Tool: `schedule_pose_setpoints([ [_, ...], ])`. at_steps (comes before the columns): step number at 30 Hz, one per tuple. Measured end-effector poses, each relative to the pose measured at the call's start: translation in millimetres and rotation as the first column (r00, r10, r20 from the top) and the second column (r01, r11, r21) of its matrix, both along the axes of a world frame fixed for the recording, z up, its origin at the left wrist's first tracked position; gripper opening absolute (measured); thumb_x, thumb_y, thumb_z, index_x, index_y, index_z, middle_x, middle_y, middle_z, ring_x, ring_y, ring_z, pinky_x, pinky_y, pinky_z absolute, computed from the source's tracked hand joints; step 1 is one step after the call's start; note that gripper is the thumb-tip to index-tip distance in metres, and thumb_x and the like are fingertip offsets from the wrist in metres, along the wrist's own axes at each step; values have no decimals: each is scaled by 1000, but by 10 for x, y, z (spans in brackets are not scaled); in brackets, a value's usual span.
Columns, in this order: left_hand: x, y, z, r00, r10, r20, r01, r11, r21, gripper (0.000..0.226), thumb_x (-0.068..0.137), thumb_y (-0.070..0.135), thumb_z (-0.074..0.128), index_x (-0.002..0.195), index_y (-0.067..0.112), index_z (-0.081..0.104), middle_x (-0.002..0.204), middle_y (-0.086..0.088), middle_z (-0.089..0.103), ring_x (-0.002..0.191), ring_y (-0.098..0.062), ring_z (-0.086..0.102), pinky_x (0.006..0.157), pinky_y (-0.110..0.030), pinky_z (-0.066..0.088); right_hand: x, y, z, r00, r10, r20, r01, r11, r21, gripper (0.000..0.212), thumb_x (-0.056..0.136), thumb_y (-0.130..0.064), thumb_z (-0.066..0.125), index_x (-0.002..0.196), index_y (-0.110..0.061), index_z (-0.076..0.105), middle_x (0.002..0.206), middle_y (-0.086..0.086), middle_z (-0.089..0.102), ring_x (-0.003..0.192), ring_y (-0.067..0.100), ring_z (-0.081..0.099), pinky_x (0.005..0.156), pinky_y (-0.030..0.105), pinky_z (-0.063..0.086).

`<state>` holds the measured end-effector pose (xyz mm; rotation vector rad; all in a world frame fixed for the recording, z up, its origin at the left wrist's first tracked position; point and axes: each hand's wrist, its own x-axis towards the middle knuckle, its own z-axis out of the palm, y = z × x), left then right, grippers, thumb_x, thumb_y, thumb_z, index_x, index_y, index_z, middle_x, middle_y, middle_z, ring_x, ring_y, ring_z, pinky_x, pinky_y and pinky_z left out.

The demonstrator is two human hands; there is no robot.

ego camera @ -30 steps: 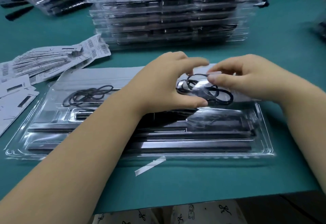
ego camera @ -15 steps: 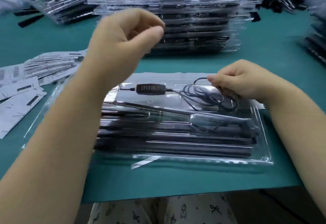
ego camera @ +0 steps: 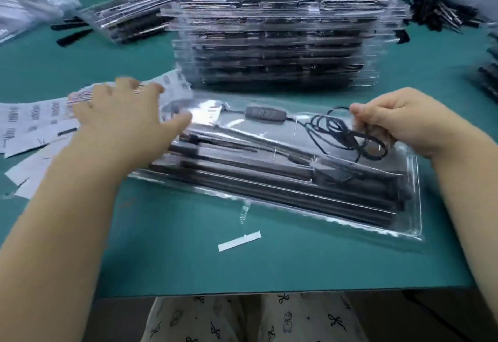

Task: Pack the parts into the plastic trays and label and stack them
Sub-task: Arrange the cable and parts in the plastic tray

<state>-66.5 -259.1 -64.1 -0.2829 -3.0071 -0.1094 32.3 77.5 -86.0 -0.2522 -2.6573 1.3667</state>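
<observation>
A clear plastic tray (ego camera: 409,223) lies skewed in front of me, holding long black strips (ego camera: 283,193), a black controller (ego camera: 265,113) and a coiled black cable (ego camera: 339,132). My right hand (ego camera: 398,120) grips the tray's far right edge at the cable coil, fingers curled. My left hand (ego camera: 121,115) hovers with fingers spread over the tray's left end and the white barcode labels (ego camera: 32,118), blurred by motion. A tall stack of filled trays (ego camera: 277,42) stands just behind.
A white paper strip (ego camera: 239,241) lies on the green table near the front edge. More filled trays (ego camera: 126,20) sit at the back left, loose black parts (ego camera: 439,15) at the back right, another tray pile (ego camera: 489,72) at the far right.
The lid has come down over the tray and the tray has swung askew. My left hand dropped from high above to the left, toward the labels. My right hand stays at the cable.
</observation>
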Motion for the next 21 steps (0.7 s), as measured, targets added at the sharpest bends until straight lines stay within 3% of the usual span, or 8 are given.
schedule_pose_setpoints([
  [3, 22, 119, -211, 973, -214, 90, 217, 976, -25, 93, 73, 77, 12, 149, 25, 24, 156, -7, 22, 143, -28, 17, 113, -51, 18, -22, -17, -37, 997, 7, 81, -10, 999, 45, 48, 61, -66, 60, 54, -18, 64, 41, -4, 44, 37, 9, 37, 38, 16, 33],
  [6, 40, 231, -409, 861, -478, 174, 486, 874, -6, 89, 73, 85, 0, 150, 40, 4, 160, 8, -2, 146, -12, -4, 117, -44, -2, -47, -39, -54, 990, -37, 135, 18, 991, 136, 39, 71, -60, 62, 59, -23, 70, 39, -6, 48, 34, 6, 40, 36, 12, 35],
  [10, -64, 181, -438, 824, -523, 219, 530, 848, 29, 90, 69, 89, 0, 147, 45, 0, 158, 16, -7, 145, -6, -8, 118, -42, -3, -61, -72, -98, 989, -83, 121, 60, 982, 179, 29, 79, -54, 63, 63, -32, 72, 45, -4, 58, 37, 6, 49, 36, 14, 39],
  [13, -28, 282, -300, 827, -507, 243, 525, 851, -9, 88, 77, 85, 11, 149, 34, 22, 160, 2, 10, 146, -16, 8, 118, -44, 8, -91, -89, -119, 995, -72, 65, 54, 967, 249, 25, 80, -54, 63, 59, -42, 70, 56, -11, 64, 51, -2, 54, 51, 15, 40],
  [16, 31, 666, -190, 829, -545, 123, 557, 826, -91, 83, 80, 68, 23, 120, 5, 60, 146, -11, 39, 131, -27, 37, 108, -39, 29, -122, -95, -128, 998, -47, 32, 35, 955, 296, 33, 81, -52, 63, 51, -40, 68, 59, -13, 63, 62, -2, 56, 61, 21, 42],
  [17, 45, 818, -170, 851, -518, 88, 525, 846, -91, 80, 85, 65, 26, 117, 1, 60, 143, -13, 42, 127, -29, 40, 105, -41, 33, -133, -92, -136, 999, -49, 8, 44, 947, 320, 35, 82, -52, 62, 52, -34, 68, 59, -8, 64, 64, 3, 58, 64, 26, 45],
  [19, 72, 1090, -167, 888, -460, -1, 460, 888, -19, 69, 93, 59, 30, 130, 4, 48, 139, -14, 44, 122, -32, 43, 99, -43, 38, -143, -117, -160, 996, -59, -67, 81, 913, 399, 43, 83, -50, 61, 55, -18, 67, 62, 10, 63, 70, 22, 60, 70, 37, 49],
  [21, 104, 1328, -231, 846, -529, -70, 532, 847, 24, 56, 97, 52, 31, 135, 14, 44, 133, -10, 49, 118, -31, 44, 93, -41, 37, -154, -134, -186, 989, -30, -146, 98, 871, 481, 54, 85, -48, 60, 61, 0, 63, 65, 23, 60, 71, 37, 57, 70, 43, 49],
])
